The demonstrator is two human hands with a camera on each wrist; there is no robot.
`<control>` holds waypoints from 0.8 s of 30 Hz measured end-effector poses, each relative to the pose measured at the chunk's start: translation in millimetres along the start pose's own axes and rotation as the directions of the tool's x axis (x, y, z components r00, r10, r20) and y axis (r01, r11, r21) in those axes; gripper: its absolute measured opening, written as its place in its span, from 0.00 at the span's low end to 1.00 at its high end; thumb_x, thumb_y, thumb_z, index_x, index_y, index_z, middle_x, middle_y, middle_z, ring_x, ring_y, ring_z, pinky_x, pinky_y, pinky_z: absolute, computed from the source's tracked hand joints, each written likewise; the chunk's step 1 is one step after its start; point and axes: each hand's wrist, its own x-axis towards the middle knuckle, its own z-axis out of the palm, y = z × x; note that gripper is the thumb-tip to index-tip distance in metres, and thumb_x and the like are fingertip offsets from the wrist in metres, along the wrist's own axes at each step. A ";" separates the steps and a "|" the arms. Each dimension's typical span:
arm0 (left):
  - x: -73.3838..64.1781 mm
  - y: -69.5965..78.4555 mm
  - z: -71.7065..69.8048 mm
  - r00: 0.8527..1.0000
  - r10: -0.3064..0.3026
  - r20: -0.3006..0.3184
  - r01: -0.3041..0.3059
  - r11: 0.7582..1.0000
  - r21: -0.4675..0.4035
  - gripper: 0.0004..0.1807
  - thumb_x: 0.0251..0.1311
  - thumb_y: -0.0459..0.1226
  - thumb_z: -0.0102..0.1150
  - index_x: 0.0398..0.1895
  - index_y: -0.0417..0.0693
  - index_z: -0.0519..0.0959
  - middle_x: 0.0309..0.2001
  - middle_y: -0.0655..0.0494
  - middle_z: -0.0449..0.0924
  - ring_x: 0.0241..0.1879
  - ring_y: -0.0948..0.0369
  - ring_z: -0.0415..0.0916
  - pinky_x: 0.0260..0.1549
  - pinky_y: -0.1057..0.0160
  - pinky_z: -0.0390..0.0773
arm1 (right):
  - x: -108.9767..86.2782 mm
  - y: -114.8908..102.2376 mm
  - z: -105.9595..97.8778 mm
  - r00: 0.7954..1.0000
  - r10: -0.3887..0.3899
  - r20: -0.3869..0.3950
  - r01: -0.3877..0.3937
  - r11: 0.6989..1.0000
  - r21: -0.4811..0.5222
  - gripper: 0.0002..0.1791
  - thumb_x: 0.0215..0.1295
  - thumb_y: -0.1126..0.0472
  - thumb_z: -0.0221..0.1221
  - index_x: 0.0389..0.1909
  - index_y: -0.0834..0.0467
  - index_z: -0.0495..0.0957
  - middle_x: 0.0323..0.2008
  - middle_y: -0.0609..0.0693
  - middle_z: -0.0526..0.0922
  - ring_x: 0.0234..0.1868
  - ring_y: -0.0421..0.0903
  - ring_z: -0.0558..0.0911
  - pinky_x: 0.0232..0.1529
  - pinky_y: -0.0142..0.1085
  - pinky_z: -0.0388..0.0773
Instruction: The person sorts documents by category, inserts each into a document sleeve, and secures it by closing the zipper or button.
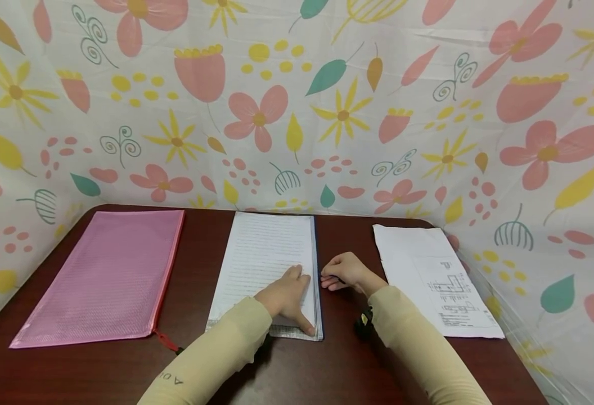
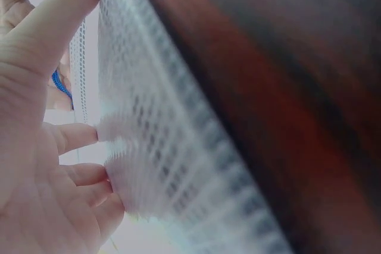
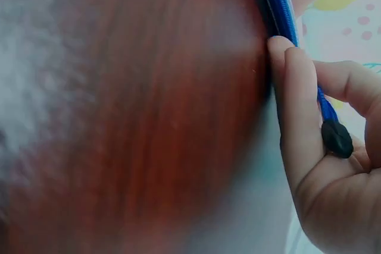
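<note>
The right hand (image 1: 347,271) pinches a blue zip pull (image 3: 326,108) at the pouch's edge.
Just left of that pinch lies the mesh pouch (image 1: 297,333), lined paper (image 1: 261,242) showing through, the left hand (image 1: 287,295) resting on it with thumb spread; well farther left, a pink pouch (image 1: 112,275); right of the grip, printed sheets (image 1: 413,264).
</note>
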 end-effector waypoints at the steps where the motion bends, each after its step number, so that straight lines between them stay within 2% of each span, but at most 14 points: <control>1: -0.1 -0.3 -0.1 1.000 0.000 0.000 0.000 1.000 0.000 0.70 0.22 0.67 0.73 0.72 0.45 0.54 0.74 0.41 0.43 0.74 0.51 0.41 0.68 0.57 0.59 | 0.3 0.8 0.3 1.000 -0.007 -0.005 0.007 1.000 0.029 0.12 0.60 0.68 0.59 0.40 0.74 0.78 0.25 0.55 0.84 0.24 0.43 0.85 0.29 0.37 0.83; 6: -0.9 -0.7 0.0 1.000 -0.001 0.001 0.001 1.000 -0.010 0.71 0.21 0.67 0.73 0.72 0.45 0.54 0.74 0.41 0.43 0.74 0.51 0.41 0.68 0.56 0.59 | 1.2 5.3 3.4 0.999 -0.004 -0.047 0.011 0.987 0.159 0.14 0.58 0.70 0.58 0.42 0.76 0.75 0.26 0.54 0.84 0.26 0.43 0.85 0.32 0.38 0.83; 10: -2.2 -0.7 -0.9 1.000 -0.001 -0.004 0.001 1.000 -0.009 0.70 0.22 0.67 0.74 0.72 0.44 0.54 0.74 0.41 0.44 0.74 0.51 0.42 0.67 0.56 0.60 | 3.5 7.0 6.4 0.996 -0.012 -0.087 0.031 0.977 0.213 0.14 0.57 0.71 0.59 0.42 0.76 0.74 0.25 0.54 0.84 0.26 0.43 0.85 0.33 0.38 0.83; 19: -2.9 0.5 -2.0 1.000 0.000 -0.002 0.000 1.000 -0.008 0.71 0.22 0.67 0.74 0.72 0.44 0.54 0.74 0.41 0.44 0.74 0.51 0.42 0.67 0.56 0.60 | 11.0 3.1 6.2 0.988 0.007 -0.154 0.038 0.958 0.285 0.12 0.57 0.71 0.58 0.40 0.75 0.76 0.25 0.54 0.83 0.25 0.43 0.84 0.32 0.37 0.83; 24: -3.2 1.6 -3.6 1.000 0.003 -0.001 -0.003 1.000 -0.003 0.70 0.22 0.67 0.74 0.72 0.44 0.54 0.74 0.41 0.44 0.74 0.51 0.42 0.68 0.57 0.59 | 15.4 -1.4 4.3 0.985 0.015 -0.170 0.036 0.955 0.293 0.11 0.57 0.71 0.58 0.40 0.74 0.76 0.24 0.53 0.84 0.24 0.42 0.84 0.32 0.36 0.83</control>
